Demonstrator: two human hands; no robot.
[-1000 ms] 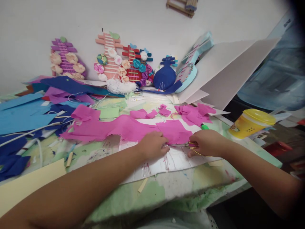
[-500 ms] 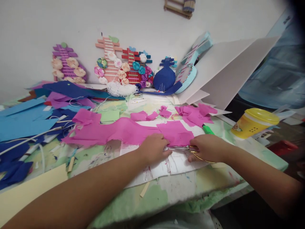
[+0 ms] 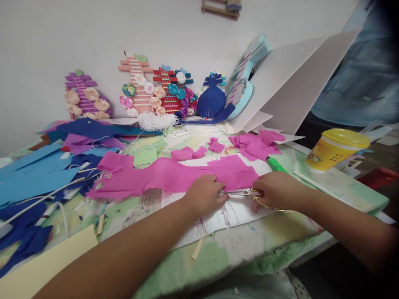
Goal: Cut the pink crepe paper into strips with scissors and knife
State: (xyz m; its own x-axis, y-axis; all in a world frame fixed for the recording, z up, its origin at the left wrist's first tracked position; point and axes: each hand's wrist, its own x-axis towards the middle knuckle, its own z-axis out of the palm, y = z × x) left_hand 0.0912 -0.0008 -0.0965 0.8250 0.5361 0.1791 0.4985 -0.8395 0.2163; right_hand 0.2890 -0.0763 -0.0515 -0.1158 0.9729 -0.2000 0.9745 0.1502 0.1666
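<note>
Pink crepe paper (image 3: pixel 174 172) stretches across a white sheet (image 3: pixel 218 220) on the table. My right hand (image 3: pixel 276 192) is closed round the gold handles of a pair of scissors (image 3: pixel 241 192), whose blades point left along the paper's near edge. At the blade tips, my left hand (image 3: pixel 207 196) rests with its fingers bent together; what they pinch, if anything, is too small to make out. Behind my right hand lies a green marker (image 3: pixel 276 165). Smaller pink scraps (image 3: pixel 257 143) are further back.
Blue paper (image 3: pixel 34 170) and a white cable cover the left side. A yellow lidded cup (image 3: pixel 338 148) stands at the right. Decorated instrument-shaped crafts (image 3: pixel 212 101) lean along the wall beside folded white board (image 3: pixel 286 79). Cream card (image 3: pixel 52 261) lies near left.
The view has shifted slightly. More of the scissor blades and of the green marker shows. Both hands keep nearly the same place at the pink paper's edge.
</note>
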